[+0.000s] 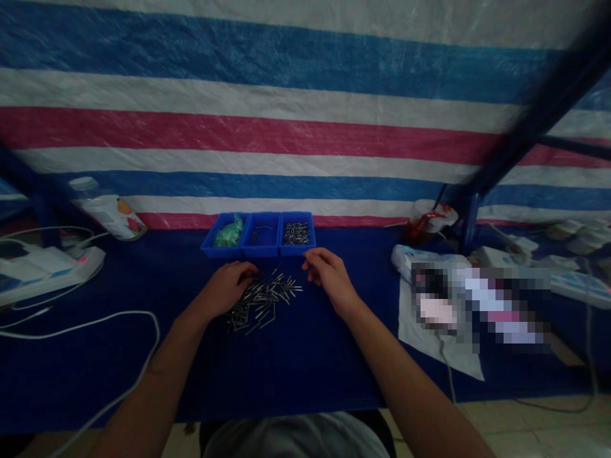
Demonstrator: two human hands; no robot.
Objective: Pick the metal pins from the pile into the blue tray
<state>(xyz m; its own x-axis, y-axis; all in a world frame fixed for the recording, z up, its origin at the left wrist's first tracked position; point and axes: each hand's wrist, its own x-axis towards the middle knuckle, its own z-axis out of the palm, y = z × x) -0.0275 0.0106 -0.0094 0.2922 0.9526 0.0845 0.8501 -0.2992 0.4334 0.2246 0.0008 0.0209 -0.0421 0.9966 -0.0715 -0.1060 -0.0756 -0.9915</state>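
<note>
Your left hand (228,286) rests, fingers curled down, on the 9 o'clock edge of a loose heap of small metal pins (265,299) lying on the blue worktop (305,356); whether it has any pinched I cannot tell. Your right hand (329,273) hovers at the heap's 2 o'clock, fingers loosely bent and, as far as shows, holding nothing. Just beyond, at 12 o'clock, stand three blue bins (260,235) side by side: green bits in the left one, a few pins in the middle, a dark pile of pins in the right. The pins look light, stiff and slick, likely to roll and scatter; pinch one by its shank between thumb and forefinger, or sweep several together.
</note>
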